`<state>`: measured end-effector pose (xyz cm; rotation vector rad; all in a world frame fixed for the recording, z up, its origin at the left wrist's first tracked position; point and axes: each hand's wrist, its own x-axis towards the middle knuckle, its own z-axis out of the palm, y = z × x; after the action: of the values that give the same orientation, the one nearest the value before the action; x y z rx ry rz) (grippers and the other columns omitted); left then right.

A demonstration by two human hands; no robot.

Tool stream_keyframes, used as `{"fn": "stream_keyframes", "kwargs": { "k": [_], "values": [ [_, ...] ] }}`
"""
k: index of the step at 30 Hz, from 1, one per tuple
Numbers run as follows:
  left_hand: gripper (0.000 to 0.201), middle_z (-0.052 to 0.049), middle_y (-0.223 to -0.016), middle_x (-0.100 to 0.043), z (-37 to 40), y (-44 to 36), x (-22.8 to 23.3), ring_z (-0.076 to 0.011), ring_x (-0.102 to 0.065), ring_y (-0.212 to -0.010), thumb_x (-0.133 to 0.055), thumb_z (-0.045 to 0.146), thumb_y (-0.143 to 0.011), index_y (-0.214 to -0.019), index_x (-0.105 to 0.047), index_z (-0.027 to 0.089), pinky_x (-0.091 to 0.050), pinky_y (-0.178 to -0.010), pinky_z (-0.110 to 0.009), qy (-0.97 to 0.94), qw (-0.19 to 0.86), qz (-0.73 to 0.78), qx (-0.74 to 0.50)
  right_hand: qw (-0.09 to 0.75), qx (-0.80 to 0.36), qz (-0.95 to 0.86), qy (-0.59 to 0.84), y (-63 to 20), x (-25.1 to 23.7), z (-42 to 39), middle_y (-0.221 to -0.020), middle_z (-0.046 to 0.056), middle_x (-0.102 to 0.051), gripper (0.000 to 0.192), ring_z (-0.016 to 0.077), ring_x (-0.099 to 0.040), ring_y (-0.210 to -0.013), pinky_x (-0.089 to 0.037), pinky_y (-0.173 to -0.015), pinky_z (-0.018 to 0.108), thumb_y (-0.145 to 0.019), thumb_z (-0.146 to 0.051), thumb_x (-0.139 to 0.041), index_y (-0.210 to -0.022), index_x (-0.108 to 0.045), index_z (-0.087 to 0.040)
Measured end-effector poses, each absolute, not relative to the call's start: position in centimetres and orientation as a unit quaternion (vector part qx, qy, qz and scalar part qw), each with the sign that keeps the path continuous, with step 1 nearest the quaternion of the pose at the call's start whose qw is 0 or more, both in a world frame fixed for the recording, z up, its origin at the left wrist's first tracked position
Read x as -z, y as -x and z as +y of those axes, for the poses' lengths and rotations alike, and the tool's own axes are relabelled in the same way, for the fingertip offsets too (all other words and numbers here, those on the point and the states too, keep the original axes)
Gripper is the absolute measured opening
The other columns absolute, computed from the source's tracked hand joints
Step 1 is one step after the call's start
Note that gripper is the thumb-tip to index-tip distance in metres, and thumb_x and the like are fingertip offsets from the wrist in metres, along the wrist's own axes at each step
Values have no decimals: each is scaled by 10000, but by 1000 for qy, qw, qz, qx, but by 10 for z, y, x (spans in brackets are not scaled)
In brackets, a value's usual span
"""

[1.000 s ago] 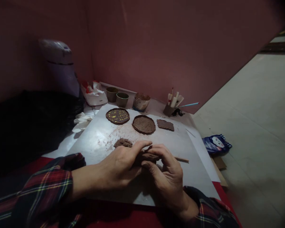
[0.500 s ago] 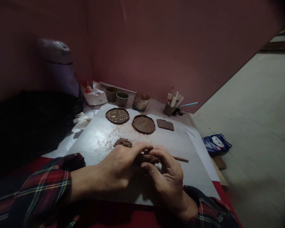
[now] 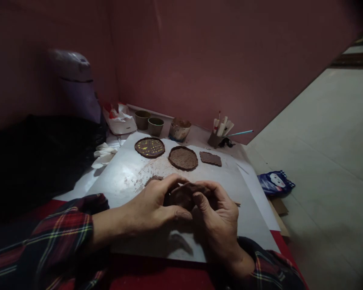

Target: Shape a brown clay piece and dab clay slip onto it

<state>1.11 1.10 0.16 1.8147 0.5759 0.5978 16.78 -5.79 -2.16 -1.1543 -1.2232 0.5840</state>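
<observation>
Fingers of the left hand and right hand are curled around a brown clay lump, held above the white sheet (near its front edge), beside a maroon wall.

Red table, white paper sheet over middle; cups, tool holder along far edge.

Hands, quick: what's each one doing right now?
Left hand: closed on the brown clay lump.
Right hand: closed on the same clay lump from the other side.
</observation>
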Motion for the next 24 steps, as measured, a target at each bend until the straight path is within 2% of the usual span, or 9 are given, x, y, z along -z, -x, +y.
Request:
{"fn": "stream_keyframes", "kwargs": {
  "k": [3,7,9,14,19,24],
  "values": [
    [128,-16,-838,-655,11,-11,-1,-158,-616,-780,-599,216,-824,-934,-581,154,-491,-679,-259,-787,509,237,-257,609,-263,-549,509,-170,24,-59,-860,1,-679,113,139,-656,-782,-531,-688,251,-850,-282,-648,-950,-625,-234],
    [181,-67,-1028,-682,12,-11,0,-187,-641,-964,-566,161,-845,-1026,-570,155,-501,-855,-312,-769,536,210,-278,578,-205,-592,523,-170,26,-60,-918,4,-650,162,141,-628,-837,-507,-745,268,-847,-271,-649,-1001,-609,-241],
    [218,-82,-1091,-674,11,-12,1,-189,-637,-1008,-554,162,-860,-1078,-551,158,-495,-892,-323,-755,556,201,-283,566,-190,-601,531,-170,25,-61,-941,8,-642,198,143,-622,-850,-505,-750,270,-842,-266,-654,-1030,-598,-242],
    [239,-60,-983,-671,10,-13,2,-191,-649,-931,-565,218,-873,-1099,-503,172,-520,-800,-310,-753,550,212,-294,574,-200,-587,534,-169,24,-60,-914,4,-650,147,142,-629,-835,-513,-725,260,-857,-245,-640,-1001,-611,-242],
    [211,-40,-949,-662,10,-12,-3,-179,-634,-886,-609,278,-848,-1015,-542,169,-505,-755,-277,-736,560,240,-296,589,-218,-577,522,-168,25,-59,-896,5,-662,100,144,-646,-828,-520,-734,262,-866,-253,-631,-964,-618,-238],
    [145,7,-730,-590,11,-12,-5,-123,-535,-671,-560,296,-872,-880,-576,152,-433,-604,-230,-783,496,253,-277,581,-263,-579,508,-168,25,-59,-914,19,-681,124,156,-663,-840,-530,-730,267,-890,-283,-593,-1001,-599,-230]
  ]
}}
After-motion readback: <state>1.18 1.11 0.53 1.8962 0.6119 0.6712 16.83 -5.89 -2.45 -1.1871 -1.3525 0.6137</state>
